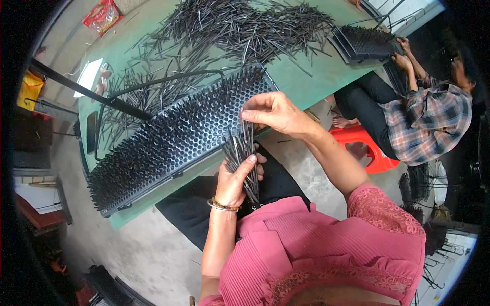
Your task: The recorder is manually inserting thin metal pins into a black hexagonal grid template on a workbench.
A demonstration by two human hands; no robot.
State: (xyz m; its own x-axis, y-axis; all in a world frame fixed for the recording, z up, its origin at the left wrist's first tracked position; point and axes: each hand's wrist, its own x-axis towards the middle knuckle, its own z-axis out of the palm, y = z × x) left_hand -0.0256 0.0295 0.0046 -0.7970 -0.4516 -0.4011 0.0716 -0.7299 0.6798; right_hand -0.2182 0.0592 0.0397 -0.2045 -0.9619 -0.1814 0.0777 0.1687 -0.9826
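Note:
My left hand (236,179), with a beaded bracelet at the wrist, is closed round a bundle of thin black strips (239,149) above my lap. The strips fan out upward from its grip. My right hand (280,115) is just above the bundle, thumb and fingertips pinched together at the upper end of a thin black strip, partly hidden by the fingers. Beside both hands lies a long black panel (176,155) full of round holes. Short black strips stand upright in most of it; the rows along its near edge show bare holes.
A large heap of loose black strips (245,28) covers the back of the green table (306,84). A black bar (92,92) crosses over the panel's left part. At right, another person (429,120) works at a similar panel (365,43) near a red stool (375,153).

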